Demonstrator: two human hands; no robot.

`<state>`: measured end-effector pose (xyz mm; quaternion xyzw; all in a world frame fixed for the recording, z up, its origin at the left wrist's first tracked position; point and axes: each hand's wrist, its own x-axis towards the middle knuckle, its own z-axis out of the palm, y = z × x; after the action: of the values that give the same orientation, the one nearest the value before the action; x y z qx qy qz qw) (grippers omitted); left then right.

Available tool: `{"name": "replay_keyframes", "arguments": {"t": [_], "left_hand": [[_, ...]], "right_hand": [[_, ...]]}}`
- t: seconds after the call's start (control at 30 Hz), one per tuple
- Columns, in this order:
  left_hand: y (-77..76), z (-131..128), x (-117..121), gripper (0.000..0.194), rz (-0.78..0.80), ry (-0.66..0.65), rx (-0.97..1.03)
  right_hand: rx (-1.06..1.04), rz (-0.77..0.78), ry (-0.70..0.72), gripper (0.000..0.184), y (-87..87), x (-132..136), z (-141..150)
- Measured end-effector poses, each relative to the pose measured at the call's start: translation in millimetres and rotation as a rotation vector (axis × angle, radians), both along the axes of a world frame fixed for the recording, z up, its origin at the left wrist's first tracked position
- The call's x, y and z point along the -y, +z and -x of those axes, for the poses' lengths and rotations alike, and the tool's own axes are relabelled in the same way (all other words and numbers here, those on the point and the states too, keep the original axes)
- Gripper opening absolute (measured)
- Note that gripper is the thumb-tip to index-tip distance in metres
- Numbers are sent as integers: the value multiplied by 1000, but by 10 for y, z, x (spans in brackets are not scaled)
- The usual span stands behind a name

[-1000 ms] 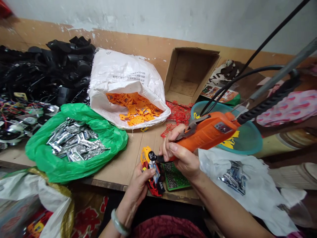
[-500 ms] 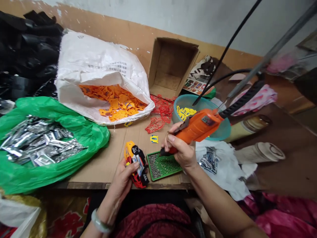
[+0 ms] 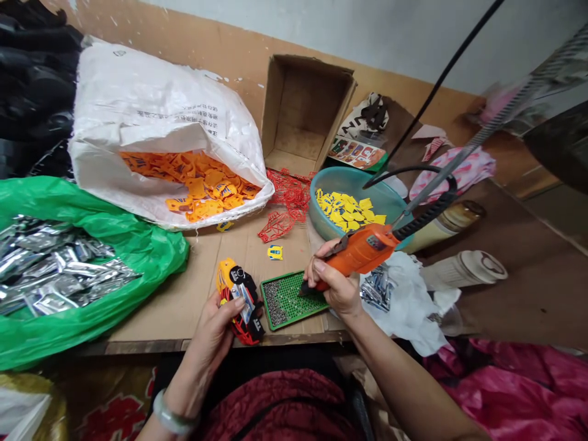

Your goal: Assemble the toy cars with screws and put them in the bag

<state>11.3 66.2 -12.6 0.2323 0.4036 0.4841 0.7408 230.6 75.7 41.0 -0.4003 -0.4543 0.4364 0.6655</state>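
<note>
My left hand grips a toy car body in orange, black and red, with a silvery part on its side under my thumb. Closed around an orange electric screwdriver, my right hand holds it slanted, its dark tip low over a green perforated tray. Small metal screws lie in the tray, mostly along its left side. Whether the tip touches a screw I cannot tell. Just beyond the tray a yellow and blue car panel rests on the cardboard.
A white sack of orange parts and a green bag of silvery parts stand left. Red frames lie near a teal basin of yellow pieces. Behind is a cardboard box. The screwdriver's cable hangs at right.
My right hand has brought the screwdriver lower, its tip now over the tray's middle. My left hand still holds the toy car body. The whole view has shifted somewhat to the right.
</note>
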Motion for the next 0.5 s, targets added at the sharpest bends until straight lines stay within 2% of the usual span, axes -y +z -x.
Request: {"name": "replay_keyframes", "arguments": {"t": [0.17,0.27,0.37,0.5], "left_hand": [[-18,6,-15,43,9,-10,11],[2,4,-20,41,16,-10,23],[44,-1,-20,41,19,-22,45],[84,-12,-16,40,1,-3,73]], "right_hand": [[16,13,-18,21,-40,14,-3],[20,33,-17,21,-2,9,6],[-32,2,-30,19,173,-22,62],[-208,-62,0,18,541,-80,255]]}}
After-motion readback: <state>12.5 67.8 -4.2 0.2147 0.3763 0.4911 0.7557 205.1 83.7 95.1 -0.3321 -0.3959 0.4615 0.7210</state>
